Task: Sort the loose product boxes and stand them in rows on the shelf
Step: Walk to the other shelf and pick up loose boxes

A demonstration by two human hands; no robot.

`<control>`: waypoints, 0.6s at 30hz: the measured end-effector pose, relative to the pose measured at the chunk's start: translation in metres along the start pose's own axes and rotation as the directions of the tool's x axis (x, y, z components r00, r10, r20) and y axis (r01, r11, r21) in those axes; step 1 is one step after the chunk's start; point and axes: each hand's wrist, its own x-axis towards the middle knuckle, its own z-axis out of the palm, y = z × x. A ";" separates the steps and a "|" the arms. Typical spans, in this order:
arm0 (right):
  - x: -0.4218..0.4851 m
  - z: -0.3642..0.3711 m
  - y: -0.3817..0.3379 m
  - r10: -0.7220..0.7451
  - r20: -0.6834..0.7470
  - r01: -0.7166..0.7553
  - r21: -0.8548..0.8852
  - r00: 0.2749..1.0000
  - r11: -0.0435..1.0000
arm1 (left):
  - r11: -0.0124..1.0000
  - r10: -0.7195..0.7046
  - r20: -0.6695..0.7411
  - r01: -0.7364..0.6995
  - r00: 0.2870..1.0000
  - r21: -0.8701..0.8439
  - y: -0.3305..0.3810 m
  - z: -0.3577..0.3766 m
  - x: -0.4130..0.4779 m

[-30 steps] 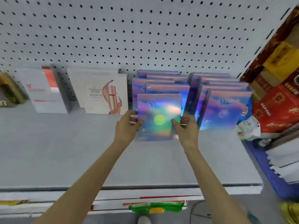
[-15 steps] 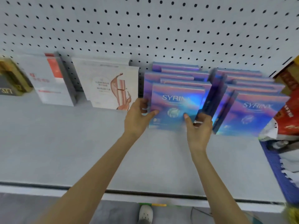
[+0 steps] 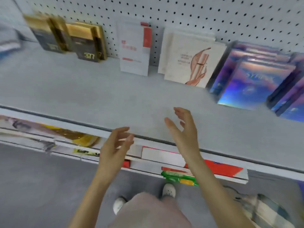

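Rows of boxes stand at the back of the grey shelf (image 3: 115, 96): gold-and-black boxes (image 3: 77, 40) at the left, a white box with red markings (image 3: 134, 51), cream boxes with a pink swirl (image 3: 189, 60), and iridescent purple boxes (image 3: 256, 81) at the right. My left hand (image 3: 115, 145) hovers open over the shelf's front edge, holding nothing. Slightly farther in, my right hand (image 3: 184, 129) is open and empty above the bare shelf surface. Both hands are well clear of the boxes.
A pegboard wall (image 3: 197, 15) backs the shelf. On the lower shelf lie loose flat boxes, among them a white and red box (image 3: 162, 156), a red box (image 3: 223, 167), a yellow pack (image 3: 85, 139) and a green packet (image 3: 179, 177). My shoes (image 3: 168, 190) stand on the grey floor.
Both hands let go of the iridescent box, which now stands in its row, and drew back to the front edge. The view swung left and down.
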 end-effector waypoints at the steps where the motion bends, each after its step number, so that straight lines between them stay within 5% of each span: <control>1: -0.017 0.026 -0.007 -0.013 0.063 0.013 -0.014 0.998 1.000 | 1.000 -0.002 -0.035 0.003 0.999 0.009 -0.009 -0.032 -0.008; 9: -0.115 0.211 -0.039 -0.119 0.484 0.182 -0.085 0.867 0.980 | 0.988 -0.093 -0.325 0.129 0.941 0.090 -0.071 -0.229 -0.063; 18: -0.120 0.372 -0.085 -0.138 0.717 0.295 -0.098 0.683 0.951 | 0.988 -0.144 -0.589 0.154 0.795 -0.035 -0.107 -0.356 -0.064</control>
